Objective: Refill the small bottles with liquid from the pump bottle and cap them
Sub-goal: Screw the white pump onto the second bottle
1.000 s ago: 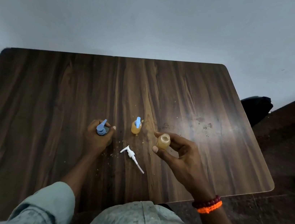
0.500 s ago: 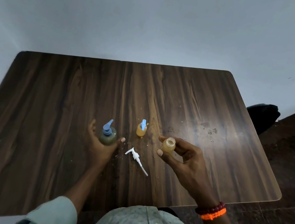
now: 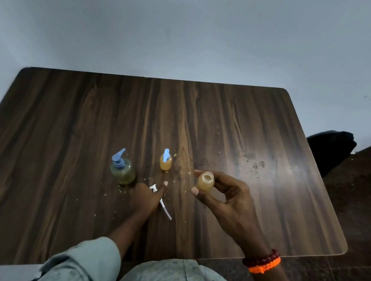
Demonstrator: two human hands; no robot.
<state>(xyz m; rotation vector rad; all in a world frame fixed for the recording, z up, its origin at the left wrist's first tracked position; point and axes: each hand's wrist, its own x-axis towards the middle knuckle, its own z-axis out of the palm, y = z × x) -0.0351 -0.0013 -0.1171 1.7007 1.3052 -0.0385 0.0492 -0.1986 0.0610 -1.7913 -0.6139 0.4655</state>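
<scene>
While the right hand (image 3: 226, 199) pinches an uncapped small bottle (image 3: 205, 182) of amber liquid above the desk (image 3: 270, 176), the left hand (image 3: 145, 195) rests curled over the white pump cap (image 3: 162, 202). Beside it stands the blue-topped pump bottle (image 3: 122, 170), holding yellowish-green liquid; another capped small bottle (image 3: 165, 160) contains orange liquid.

A: What is the left hand (image 3: 145, 196) covering?
B: The middle of the white pump (image 3: 163, 205); whether fingers are gripping it cannot be told.
A: And the sleeve (image 3: 83, 266)?
B: The bottom edge is cutting it off.
</scene>
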